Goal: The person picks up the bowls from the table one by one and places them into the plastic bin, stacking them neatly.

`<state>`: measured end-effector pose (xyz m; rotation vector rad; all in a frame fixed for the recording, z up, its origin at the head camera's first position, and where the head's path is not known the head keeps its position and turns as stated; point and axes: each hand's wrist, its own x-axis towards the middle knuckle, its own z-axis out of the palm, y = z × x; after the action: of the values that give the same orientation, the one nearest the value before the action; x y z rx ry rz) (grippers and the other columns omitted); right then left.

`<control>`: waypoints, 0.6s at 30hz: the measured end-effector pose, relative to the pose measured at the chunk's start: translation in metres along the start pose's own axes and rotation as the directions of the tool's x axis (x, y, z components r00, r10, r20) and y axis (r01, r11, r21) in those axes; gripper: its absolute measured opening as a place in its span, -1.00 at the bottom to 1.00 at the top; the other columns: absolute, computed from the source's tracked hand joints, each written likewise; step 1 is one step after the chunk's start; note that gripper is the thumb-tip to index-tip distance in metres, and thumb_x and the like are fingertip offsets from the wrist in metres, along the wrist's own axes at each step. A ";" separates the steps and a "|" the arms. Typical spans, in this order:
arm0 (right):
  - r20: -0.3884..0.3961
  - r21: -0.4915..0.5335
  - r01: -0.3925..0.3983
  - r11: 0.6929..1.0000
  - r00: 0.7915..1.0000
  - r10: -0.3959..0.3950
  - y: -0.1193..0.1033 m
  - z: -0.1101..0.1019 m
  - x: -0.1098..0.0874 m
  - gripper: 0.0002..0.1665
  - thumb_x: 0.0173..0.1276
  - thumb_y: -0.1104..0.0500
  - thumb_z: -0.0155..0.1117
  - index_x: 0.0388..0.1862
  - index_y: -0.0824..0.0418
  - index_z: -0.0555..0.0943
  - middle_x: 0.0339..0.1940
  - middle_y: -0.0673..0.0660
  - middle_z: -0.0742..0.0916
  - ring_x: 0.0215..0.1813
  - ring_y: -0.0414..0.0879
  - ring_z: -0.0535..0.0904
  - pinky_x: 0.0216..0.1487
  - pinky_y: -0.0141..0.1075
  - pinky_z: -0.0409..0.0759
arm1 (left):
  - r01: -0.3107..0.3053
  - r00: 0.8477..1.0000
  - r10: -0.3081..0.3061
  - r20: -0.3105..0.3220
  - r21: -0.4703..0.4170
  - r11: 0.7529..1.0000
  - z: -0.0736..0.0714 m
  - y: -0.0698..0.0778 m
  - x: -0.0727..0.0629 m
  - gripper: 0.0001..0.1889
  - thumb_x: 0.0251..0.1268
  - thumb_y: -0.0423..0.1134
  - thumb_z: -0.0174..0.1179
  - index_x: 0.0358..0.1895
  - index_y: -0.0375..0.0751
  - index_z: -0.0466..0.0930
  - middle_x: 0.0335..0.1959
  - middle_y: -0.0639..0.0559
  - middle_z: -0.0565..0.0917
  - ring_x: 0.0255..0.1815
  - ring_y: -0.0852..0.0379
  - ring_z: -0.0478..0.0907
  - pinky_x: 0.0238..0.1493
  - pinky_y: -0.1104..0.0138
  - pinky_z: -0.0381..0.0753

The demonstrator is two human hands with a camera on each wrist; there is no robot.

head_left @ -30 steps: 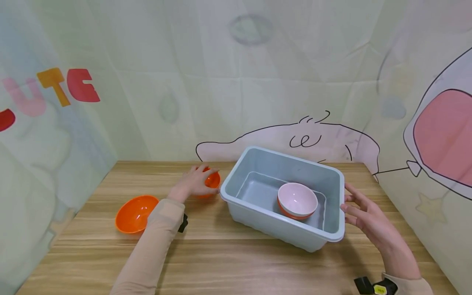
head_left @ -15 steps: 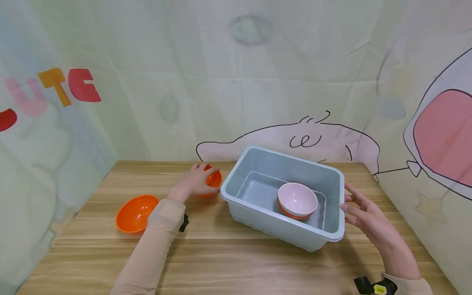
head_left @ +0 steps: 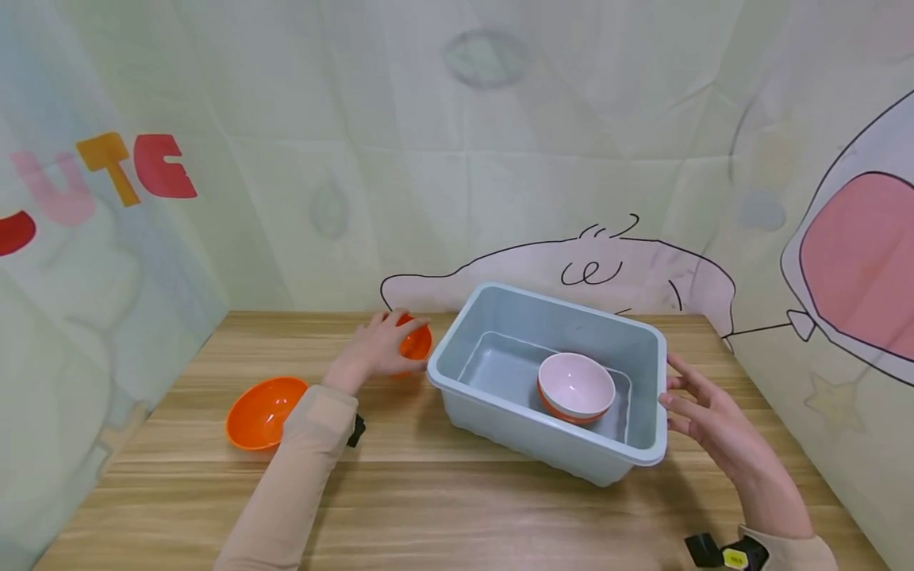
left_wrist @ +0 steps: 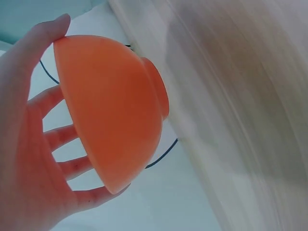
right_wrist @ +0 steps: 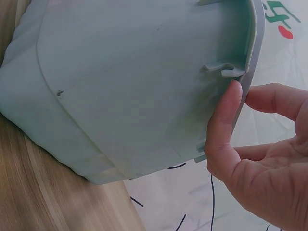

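The left hand (head_left: 373, 347), spread wide, grips an orange bowl (left_wrist: 113, 110). The right hand (head_left: 721, 424) pinches a grey tub (head_left: 524, 434) by its rim.

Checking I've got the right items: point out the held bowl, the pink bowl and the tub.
Held bowl (left_wrist: 110, 113): left wrist view, outer wall.
Pink bowl (head_left: 575, 385): head view, inner surface.
Tub (head_left: 528, 441): head view, near outer wall.

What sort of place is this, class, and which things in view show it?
Probably a staged indoor corner, perhaps for filming: a wood-grain table with creased, cartoon-printed cloth behind and beside it, and a tub being handled there.
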<state>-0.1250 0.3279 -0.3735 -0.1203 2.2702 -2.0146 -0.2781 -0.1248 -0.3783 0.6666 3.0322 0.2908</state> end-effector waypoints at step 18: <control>-0.008 -0.023 -0.021 1.000 1.000 0.021 -0.001 0.000 0.000 -0.12 0.46 0.24 0.08 0.58 0.20 -0.17 -0.01 -0.02 0.39 -0.10 -0.34 0.55 -0.15 -0.42 0.66 | -0.046 0.996 0.052 -0.072 0.090 0.995 -0.020 0.017 -0.008 -0.26 0.10 0.28 0.16 0.39 0.18 0.31 0.44 -0.11 0.26 0.38 -0.27 0.19 0.14 -0.28 0.35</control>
<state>-0.1255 0.3278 -0.3723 -0.0907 2.2899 -1.9825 -0.2654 -0.1168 -0.3559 0.7533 3.1187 0.1874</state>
